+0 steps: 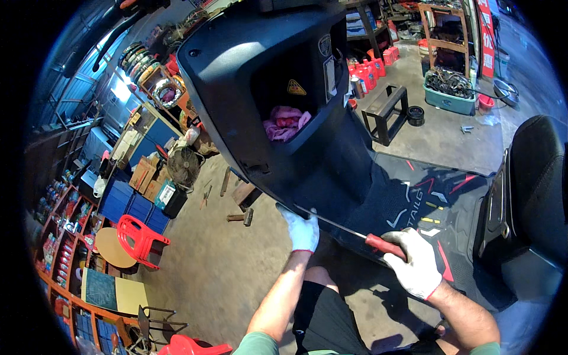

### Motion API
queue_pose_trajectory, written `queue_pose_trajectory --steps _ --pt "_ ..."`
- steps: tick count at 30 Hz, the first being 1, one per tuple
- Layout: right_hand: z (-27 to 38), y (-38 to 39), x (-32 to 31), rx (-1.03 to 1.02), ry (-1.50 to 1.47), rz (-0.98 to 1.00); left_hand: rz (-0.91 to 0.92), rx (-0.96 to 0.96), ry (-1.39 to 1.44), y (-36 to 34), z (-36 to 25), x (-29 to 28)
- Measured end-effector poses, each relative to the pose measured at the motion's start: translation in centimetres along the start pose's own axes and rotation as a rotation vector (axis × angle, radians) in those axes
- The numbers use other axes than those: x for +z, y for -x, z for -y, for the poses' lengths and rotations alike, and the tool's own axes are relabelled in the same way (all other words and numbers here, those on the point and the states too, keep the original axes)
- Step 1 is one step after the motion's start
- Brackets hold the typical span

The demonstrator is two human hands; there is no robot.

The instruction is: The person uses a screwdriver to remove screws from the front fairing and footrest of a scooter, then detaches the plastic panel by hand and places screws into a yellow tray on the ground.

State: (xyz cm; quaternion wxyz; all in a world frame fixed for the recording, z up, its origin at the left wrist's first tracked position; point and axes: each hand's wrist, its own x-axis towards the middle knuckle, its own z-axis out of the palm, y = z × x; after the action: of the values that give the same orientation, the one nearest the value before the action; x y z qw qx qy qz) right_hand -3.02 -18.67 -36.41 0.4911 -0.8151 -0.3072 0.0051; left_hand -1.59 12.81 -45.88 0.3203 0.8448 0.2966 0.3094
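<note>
A dark scooter's front panel (236, 112) fills the upper middle, its open storage pocket holding a pink cloth (285, 123). My right hand (415, 263), in a white glove, is closed around the red handle of a long screwdriver (384, 246). The metal shaft runs left toward the panel's lower edge, its tip beside my gloved left hand (300, 231). That left hand grips the panel edge, thumb and forefinger apart around the shaft's end; some fingertips are hidden. The footboard (426, 201) lies beyond my right hand.
A hammer (241, 218) lies on the floor to the left, near a fan (183, 165) and a red plastic chair (139, 239). The black seat (538, 160) stands at right. Farther back are a metal stand (386, 112), a green tub (449, 102) and red bottles (368, 74).
</note>
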Motion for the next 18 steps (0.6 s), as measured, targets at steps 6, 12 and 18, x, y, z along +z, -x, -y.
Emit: queue_pose_trajectory --steps 6,12,18 --pt "-0.9 0.5 1.3 0.082 -0.224 0.046 -0.004 0.091 0.047 -1.0 2.1 0.3" --pt "-1.5 2.0 -1.9 -0.083 -0.002 0.037 -0.094 0.115 -0.104 0.2 1.3 0.0" --pt "-4.0 4.3 -2.7 0.115 -0.302 0.124 -0.095 0.083 -0.080 0.7 3.6 1.0"
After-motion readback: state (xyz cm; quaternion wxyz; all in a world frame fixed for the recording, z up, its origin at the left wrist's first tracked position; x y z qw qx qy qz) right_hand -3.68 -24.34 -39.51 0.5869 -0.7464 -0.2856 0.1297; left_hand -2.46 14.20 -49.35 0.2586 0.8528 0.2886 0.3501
